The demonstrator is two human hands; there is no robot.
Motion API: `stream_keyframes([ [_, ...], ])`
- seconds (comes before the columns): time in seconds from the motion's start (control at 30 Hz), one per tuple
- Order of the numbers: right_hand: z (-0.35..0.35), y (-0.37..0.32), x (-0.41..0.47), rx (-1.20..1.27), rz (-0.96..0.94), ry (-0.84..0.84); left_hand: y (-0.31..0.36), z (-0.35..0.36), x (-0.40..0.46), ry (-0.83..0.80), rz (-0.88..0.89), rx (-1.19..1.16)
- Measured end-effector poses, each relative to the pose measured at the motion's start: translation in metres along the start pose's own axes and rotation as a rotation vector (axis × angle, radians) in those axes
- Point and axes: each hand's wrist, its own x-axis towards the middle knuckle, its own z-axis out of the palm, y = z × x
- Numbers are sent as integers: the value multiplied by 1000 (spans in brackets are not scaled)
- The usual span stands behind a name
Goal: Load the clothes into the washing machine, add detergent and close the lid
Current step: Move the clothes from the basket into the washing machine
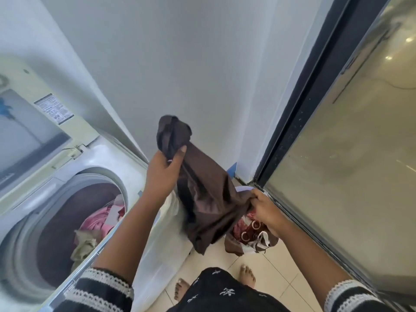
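Observation:
I hold a dark brown garment (202, 188) stretched between both hands, to the right of the washing machine (126, 167). My left hand (163, 170) grips its upper end, raised in front of the wall. My right hand (266, 209) clutches its lower edge down by the floor. The machine's lid (29, 131) stands open at the left. Its drum (65, 226) holds pink, red and olive clothes. Below my right hand lies a red and brown patterned cloth (249, 235), heaped over something I cannot make out.
A grey wall (180, 64) rises straight ahead. A dark-framed glass sliding door (351, 154) runs along the right. Tiled floor (270, 280) lies below, with my bare feet beside the machine's front. A small lilac rim (244, 189) shows behind the garment.

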Motion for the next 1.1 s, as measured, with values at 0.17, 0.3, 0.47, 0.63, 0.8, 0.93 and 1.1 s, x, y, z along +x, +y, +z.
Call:
stream_keyframes([
  [0.17,4,-62,-21,269,-76,40,-50,-1,-12,-366,-99,351],
  [0.3,32,-118,-55,350,-278,-175,-82,32,-27,-652,-171,558],
  [0.47,32,-160,-78,479,-523,-225,-96,55,-24,-399,13,404],
  [0.63,-13,-136,-54,300,-553,7,-52,51,-4,-178,36,450],
  [0.8,-7,-93,-42,-253,-546,-183,26,55,-1,-231,-183,-416],
  [0.93,18,-85,-35,15,-389,5,36,60,-10,-405,-331,-725],
  [1.1,-25,-120,-36,-350,-486,252,8,37,-1,-36,-237,-153],
])
